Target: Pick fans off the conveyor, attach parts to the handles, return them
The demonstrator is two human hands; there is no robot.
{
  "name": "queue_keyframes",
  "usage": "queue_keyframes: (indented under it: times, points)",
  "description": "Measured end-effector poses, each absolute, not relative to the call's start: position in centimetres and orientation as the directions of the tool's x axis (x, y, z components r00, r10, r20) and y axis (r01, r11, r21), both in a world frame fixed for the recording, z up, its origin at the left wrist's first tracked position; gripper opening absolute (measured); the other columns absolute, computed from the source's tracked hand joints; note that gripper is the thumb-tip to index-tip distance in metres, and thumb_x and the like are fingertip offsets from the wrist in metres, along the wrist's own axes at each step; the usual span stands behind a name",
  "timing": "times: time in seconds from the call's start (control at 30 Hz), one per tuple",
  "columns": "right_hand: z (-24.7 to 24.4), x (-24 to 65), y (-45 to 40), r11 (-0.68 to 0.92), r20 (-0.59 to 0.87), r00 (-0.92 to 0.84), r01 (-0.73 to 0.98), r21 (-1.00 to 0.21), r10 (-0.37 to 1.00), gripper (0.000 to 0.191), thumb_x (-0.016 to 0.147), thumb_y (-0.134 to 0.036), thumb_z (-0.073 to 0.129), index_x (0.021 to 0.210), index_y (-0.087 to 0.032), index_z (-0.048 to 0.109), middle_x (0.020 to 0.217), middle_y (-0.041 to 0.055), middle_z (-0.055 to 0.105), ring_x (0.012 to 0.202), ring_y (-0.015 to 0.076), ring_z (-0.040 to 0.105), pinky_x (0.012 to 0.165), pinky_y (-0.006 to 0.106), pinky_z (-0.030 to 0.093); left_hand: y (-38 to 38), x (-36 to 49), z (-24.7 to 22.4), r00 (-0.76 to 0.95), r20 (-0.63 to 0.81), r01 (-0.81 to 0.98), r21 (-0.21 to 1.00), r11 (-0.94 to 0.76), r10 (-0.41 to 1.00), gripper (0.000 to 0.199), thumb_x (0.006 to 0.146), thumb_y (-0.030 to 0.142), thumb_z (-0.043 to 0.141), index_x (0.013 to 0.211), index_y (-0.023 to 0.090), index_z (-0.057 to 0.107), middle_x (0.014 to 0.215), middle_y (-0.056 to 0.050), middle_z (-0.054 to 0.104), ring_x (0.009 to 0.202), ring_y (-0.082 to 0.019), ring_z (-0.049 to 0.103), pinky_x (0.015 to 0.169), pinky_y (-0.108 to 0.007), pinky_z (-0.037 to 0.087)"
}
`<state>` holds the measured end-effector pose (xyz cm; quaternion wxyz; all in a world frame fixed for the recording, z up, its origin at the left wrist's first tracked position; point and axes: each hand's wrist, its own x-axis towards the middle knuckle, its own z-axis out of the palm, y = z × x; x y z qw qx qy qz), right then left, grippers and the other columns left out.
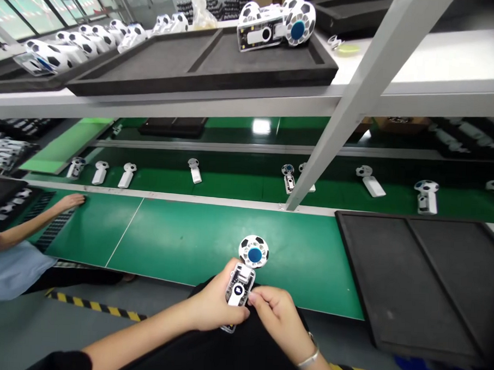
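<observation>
Two hands (219, 304) around one football-topped device (239, 289), black tray (420, 285) to the right, diagonal post (363, 97) beyond.

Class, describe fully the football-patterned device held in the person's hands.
The device has a round, black-and-white football-patterned head with a blue disc at its centre. Its oblong body looks like clear plastic, showing dark and white parts inside. Tilted, head end away from the person, it is gripped by the left hand; the right hand's fingertips are at its side.
</observation>
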<state>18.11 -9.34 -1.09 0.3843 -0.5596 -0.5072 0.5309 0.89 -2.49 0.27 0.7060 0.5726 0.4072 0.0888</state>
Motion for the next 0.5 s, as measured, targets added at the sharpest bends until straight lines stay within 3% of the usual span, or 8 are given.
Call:
queue_keyframes:
  times: [0.2, 0.33, 0.43, 0.5]
  points:
    - [-1.4, 17.4, -9.2, -0.200, -0.219, -0.103, 0.170, -0.965, 0.970, 0.045, 0.097, -0.045, 0.047, 0.063, -0.017, 0.056, 0.057, -0.0049, 0.049, 0.056, 0.0118, 0.048, 0.057, 0.027, 0.037, -2.5, 0.6, -0.3, 0.639, -0.497, 0.333, 0.867, 0.371, 0.587, 0.073, 0.067, 0.007, 0.068, 0.129, 0.023, 0.033, 0.086, 0.005, 0.047, 0.068, -0.009, 0.044, 0.061, -0.022, 0.038]
    - [-2.9, 18.4, -9.2, -0.252, -0.267, -0.065, 0.182, -0.950, 0.961, 0.045, 0.095, -0.048, 0.050, 0.065, -0.017, 0.059, 0.061, -0.0032, 0.057, 0.060, 0.0131, 0.054, 0.060, 0.028, 0.042, -2.5, 0.9, -1.1, 0.655, -0.518, 0.180, 0.814, 0.552, 0.550, 0.070, 0.067, 0.008, 0.069, 0.125, 0.025, 0.034, 0.088, 0.004, 0.049, 0.070, -0.008, 0.047, 0.061, -0.022, 0.039]
    - [-5.4, 22.8, -10.4, -0.372, -0.347, 0.150, 0.200, -0.906, 0.926, 0.045, 0.090, -0.055, 0.052, 0.070, -0.017, 0.064, 0.067, 0.0008, 0.065, 0.069, 0.0171, 0.061, 0.069, 0.032, 0.047, -2.2, 0.7, -2.2, 0.548, -0.576, -0.008, 0.721, 0.693, 0.606, 0.074, 0.065, 0.017, 0.072, 0.124, 0.029, 0.030, 0.093, 0.002, 0.050, 0.069, -0.010, 0.051, 0.056, -0.022, 0.043]
    - [-7.2, 26.7, -11.7, -0.483, -0.405, 0.337, 0.191, -0.855, 0.850, 0.048, 0.085, -0.062, 0.054, 0.070, -0.018, 0.067, 0.074, 0.0062, 0.071, 0.076, 0.0223, 0.064, 0.076, 0.036, 0.049, -1.3, 0.2, -3.6, 0.406, -0.644, -0.030, 0.700, 0.714, 0.648, 0.074, 0.066, 0.022, 0.071, 0.125, 0.031, 0.028, 0.097, 0.001, 0.050, 0.069, -0.012, 0.053, 0.054, -0.025, 0.047]
